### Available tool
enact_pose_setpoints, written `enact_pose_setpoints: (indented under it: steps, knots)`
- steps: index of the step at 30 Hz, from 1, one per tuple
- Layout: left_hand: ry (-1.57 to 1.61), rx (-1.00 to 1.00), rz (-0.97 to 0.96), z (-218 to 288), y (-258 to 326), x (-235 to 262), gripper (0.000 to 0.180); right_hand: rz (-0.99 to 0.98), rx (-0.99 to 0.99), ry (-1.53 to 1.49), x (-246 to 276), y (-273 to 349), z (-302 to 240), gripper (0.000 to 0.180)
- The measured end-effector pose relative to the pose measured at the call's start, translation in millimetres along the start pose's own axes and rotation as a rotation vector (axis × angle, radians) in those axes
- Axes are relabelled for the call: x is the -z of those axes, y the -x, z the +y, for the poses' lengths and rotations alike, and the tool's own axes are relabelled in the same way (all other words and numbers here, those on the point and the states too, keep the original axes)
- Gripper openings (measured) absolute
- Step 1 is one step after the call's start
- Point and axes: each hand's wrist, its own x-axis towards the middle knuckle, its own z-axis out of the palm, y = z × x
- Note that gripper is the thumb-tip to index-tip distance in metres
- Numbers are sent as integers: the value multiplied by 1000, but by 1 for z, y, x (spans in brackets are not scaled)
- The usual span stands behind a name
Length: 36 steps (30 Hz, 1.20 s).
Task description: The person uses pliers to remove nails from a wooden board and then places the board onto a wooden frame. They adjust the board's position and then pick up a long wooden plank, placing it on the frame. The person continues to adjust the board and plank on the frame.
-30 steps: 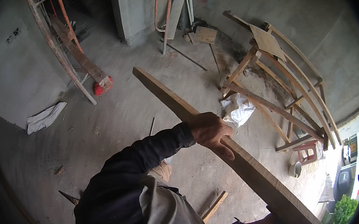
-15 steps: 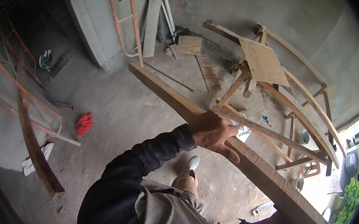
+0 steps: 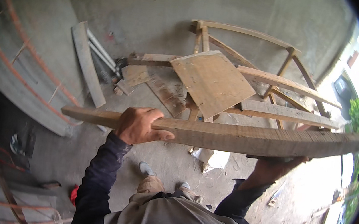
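A long wooden plank [image 3: 230, 136] is being carried level at chest height, seen from the head camera looking down over the carrier's own body. The left hand [image 3: 139, 125] is being closed over the plank from above, fingers wrapped across the top edge and thumb lying along the near face. The right hand [image 3: 274, 161] is being pressed up from beneath, palm upward; how far its fingers are curled cannot be told, since the plank is covering them. Both forearms are being held forward in dark sleeves, the left elbow bent and raised, the right one lower and tucked nearer the body.

Just beyond the hands, a rough wooden frame [image 3: 272, 83] is being shown against the concrete wall, with a flat square board [image 3: 212, 82] resting tilted on it. Past the left hand, loose planks and pipes [image 3: 92, 56] are lying on the floor. Below the hands, the carrier's shoes [image 3: 145, 168] and a crumpled white bag [image 3: 212, 158] are being seen on the concrete.

A slip looks likely at the right end, where the plank is only being propped from under and overhanging well past the hand; a tilt there could send it sliding down. The far end could also be knocked against the frame, which is standing near.
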Motion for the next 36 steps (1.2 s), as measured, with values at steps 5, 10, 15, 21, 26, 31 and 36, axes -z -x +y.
enact_pose_setpoints:
  steps: [5,10,15,21,26,31,36]
  knots:
    - [97,82,-170,-102,-35,4,82,2,-205,-123,-47,2,89,82]
    - [156,131,-343,-209,-71,5,89,-27,-137,-44,-104,10,177,66]
    - [289,201,-504,-271,-113,16,88,-17,-154,4,-135,5,239,64]
    - [380,187,-590,-319,-171,17,77,-20,-161,160,-161,-51,303,63]
    - [353,202,-730,-351,-221,2,77,9,-262,214,-168,-115,354,60]
    - [418,314,-852,-359,-286,-34,87,81,-310,249,-157,-190,403,65]
    - [399,360,-877,-356,-345,-81,86,69,-335,255,-130,-274,450,72]
